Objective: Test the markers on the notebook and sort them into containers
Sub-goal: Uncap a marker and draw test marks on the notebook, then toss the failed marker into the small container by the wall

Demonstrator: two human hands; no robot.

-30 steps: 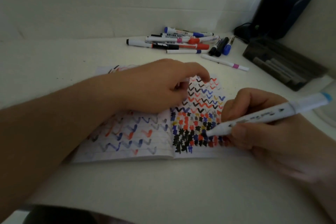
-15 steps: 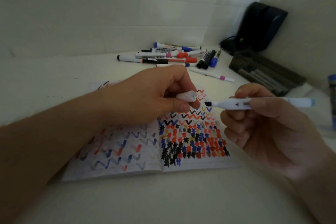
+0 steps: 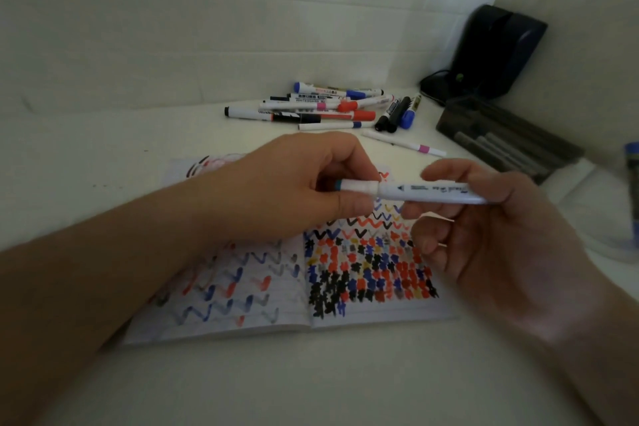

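open notebook (image 3: 276,290) lies centre frame on the table (image 3: 311,384); loose markers (image 3: 321,107) behind it, upper centre; a tray (image 3: 508,135) at upper right.

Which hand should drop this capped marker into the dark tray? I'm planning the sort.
Right hand: it grips the marker barrel and is nearer the dark tray.

A white marker (image 3: 432,193) lies level above the open notebook (image 3: 345,287), its cap (image 3: 359,186) seated on its left end. The notebook lies flat, its pages filled with red, blue and black zigzags and blots. More markers (image 3: 321,107) lie heaped behind it, near a dark container (image 3: 501,135).
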